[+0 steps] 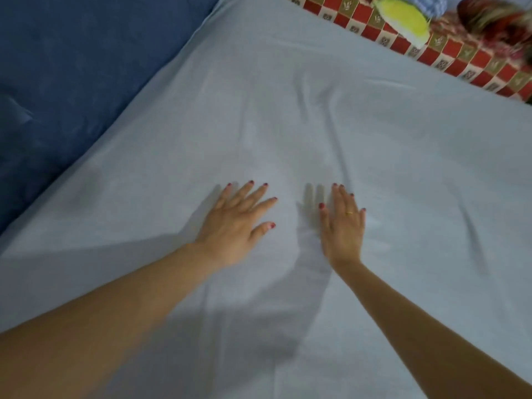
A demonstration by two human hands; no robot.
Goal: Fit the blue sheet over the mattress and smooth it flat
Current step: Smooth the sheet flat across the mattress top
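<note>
Left hand and right hand: flat, fingers spread, palms pressing pale blue cotton sheet, gripping nothing. Sheet spread over mattress, creased mid-bed. No legible writing.

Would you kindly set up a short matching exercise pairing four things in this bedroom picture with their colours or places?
Things:
1. sheet
2. left hand
3. ring
4. checkered cloth

Descriptions:
A. red and gold, along the far edge
B. pale blue, creased ahead of the hands
C. on the right hand
D. fingers spread, flat on the fabric

Pairs: 1-B, 2-D, 3-C, 4-A
</note>
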